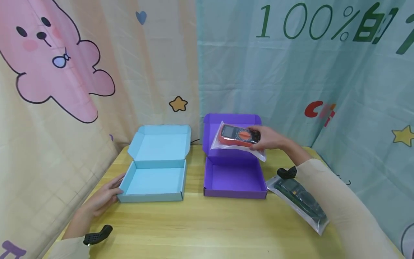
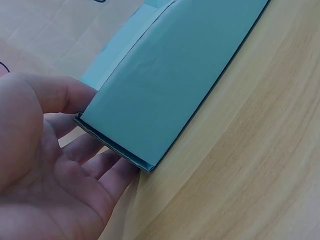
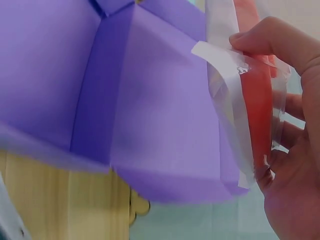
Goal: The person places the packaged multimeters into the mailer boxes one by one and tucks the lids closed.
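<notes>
My right hand [image 1: 266,138] grips a red multimeter [image 1: 236,135] in a clear plastic bag, thumb on one side and fingers on the other. It is held tilted above the open purple box [image 1: 235,194], in front of the raised lid. In the right wrist view, the multimeter's red edge [image 3: 257,115] shows through the bag. At the near left corner of the open light blue box [image 1: 150,198], my left hand [image 1: 103,197] holds the side wall. The left wrist view has the thumb at the top edge and the other fingers partly hidden behind the wall.
A clear bag with a dark item [image 1: 299,194] lies right of the purple box, partly under my right forearm. Both boxes stand side by side on the wooden table [image 1: 181,230], lids raised. Printed curtains [image 1: 161,64] hang behind and at the sides.
</notes>
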Available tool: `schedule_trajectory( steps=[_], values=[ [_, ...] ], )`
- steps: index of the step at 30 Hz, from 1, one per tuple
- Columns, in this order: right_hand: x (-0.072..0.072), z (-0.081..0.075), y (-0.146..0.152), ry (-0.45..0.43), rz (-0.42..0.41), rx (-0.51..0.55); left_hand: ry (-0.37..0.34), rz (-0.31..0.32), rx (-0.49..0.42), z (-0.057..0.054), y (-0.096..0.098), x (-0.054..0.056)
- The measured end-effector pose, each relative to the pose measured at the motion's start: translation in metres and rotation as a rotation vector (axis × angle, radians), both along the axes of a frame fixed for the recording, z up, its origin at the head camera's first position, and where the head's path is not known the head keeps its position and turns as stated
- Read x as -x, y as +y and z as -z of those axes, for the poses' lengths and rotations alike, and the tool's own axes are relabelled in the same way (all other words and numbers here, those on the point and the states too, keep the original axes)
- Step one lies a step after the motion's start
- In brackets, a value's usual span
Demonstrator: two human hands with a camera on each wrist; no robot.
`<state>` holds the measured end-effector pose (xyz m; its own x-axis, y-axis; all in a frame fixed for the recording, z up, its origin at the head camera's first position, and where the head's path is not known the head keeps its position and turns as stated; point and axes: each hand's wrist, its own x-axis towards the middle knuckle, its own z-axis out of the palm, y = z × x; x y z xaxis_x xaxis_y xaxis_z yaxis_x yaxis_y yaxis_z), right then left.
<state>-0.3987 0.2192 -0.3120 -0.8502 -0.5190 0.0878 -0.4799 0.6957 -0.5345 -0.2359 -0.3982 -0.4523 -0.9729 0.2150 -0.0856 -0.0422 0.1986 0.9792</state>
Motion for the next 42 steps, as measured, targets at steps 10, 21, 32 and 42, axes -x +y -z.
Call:
schedule_trajectory(
  steps=[10,21,32,42],
  values=[
    [0.003,0.009,-0.051,-0.006,-0.126,0.018,-0.009,0.0,0.001,0.001,0.0,0.001],
    [0.009,0.035,-0.109,0.039,-0.24,-0.003,-0.018,-0.001,-0.008,0.004,0.0,0.0],
    [0.0,0.059,-0.175,0.001,-0.295,0.036,-0.037,-0.025,0.011,0.003,-0.004,-0.002],
    [-0.001,0.069,-0.214,0.004,-0.305,0.055,-0.024,-0.024,-0.003,0.003,-0.003,-0.001]
  ],
)
